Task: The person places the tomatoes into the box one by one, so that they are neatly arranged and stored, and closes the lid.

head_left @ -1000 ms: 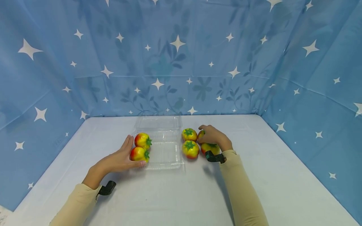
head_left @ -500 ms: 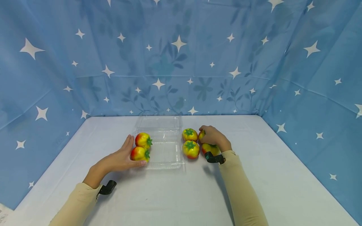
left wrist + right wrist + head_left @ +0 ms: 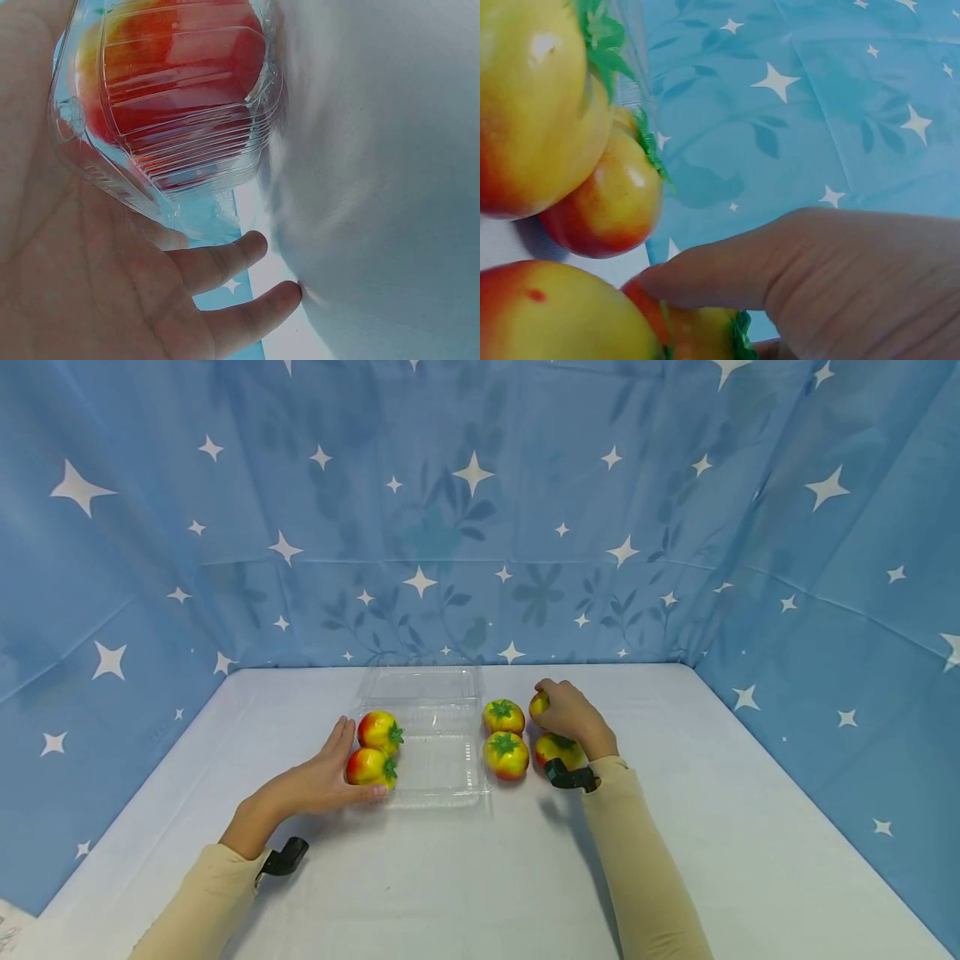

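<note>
Two yellow-and-red toy fruits with green leafy caps, a rear one point(image 3: 379, 732) and a front one point(image 3: 370, 767), lie on their sides in the left part of a clear plastic clamshell box point(image 3: 438, 768). My left hand point(image 3: 318, 781) rests against the box's left side, fingers fairly straight, thumb along its front corner. My right hand point(image 3: 573, 718) grips another toy fruit point(image 3: 539, 703) between thumb and fingers; the hand hides much of it. Close by stand three more, a back one point(image 3: 502, 717), a front one point(image 3: 506, 755) and a right one point(image 3: 557, 752) under my wrist.
The box's lid point(image 3: 423, 682) lies folded back toward the curtain. A white cloth covers the table point(image 3: 435, 885). Blue star-patterned curtain point(image 3: 480, 527) walls the back and sides. A black wrist camera point(image 3: 570, 775) hangs close to the right toy fruit.
My right hand has moved slightly away from me and right with the gripped toy fruit, opening a gap from its neighbours. The left hand and box have stayed put.
</note>
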`<action>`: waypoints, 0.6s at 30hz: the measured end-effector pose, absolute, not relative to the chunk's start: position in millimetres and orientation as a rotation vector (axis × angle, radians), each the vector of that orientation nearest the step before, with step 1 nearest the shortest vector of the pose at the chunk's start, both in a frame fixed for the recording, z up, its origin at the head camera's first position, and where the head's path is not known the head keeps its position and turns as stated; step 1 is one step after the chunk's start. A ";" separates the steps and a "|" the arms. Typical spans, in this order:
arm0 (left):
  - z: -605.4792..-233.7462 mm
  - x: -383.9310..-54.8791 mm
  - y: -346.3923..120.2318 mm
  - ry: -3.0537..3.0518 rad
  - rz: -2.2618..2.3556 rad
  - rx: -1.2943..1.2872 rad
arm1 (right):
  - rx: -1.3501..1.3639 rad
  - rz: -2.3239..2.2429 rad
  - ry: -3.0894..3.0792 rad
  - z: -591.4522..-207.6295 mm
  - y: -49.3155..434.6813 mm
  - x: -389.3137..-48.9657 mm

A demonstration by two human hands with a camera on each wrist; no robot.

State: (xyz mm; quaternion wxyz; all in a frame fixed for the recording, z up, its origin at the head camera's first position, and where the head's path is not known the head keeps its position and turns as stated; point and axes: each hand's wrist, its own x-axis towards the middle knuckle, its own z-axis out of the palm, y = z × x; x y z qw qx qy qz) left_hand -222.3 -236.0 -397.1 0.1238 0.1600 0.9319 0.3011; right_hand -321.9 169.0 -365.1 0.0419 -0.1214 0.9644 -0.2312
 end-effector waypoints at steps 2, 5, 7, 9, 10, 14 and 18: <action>-397.5 -222.9 -236.1 2.720 0.876 0.470 | -0.383 -0.729 2.966 -363.9 169.1 -321.9; -398.3 -223.4 -236.4 2.720 0.875 0.469 | -0.405 -0.771 2.973 -362.8 169.3 -322.1; -398.8 -223.5 -236.6 2.718 0.879 0.469 | -0.425 -0.793 2.987 -361.8 169.6 -322.4; -399.2 -223.5 -236.6 2.715 0.884 0.467 | -0.449 -0.824 2.994 -360.8 170.1 -322.6; -399.3 -223.6 -236.5 2.715 0.884 0.464 | -0.462 -0.840 2.997 -360.4 170.4 -322.6; -399.0 -223.6 -236.4 2.714 0.886 0.464 | -0.531 -0.924 3.006 -360.0 171.5 -323.3; -399.0 -223.7 -236.7 2.717 0.884 0.470 | -0.614 -1.075 2.967 -359.7 169.5 -323.6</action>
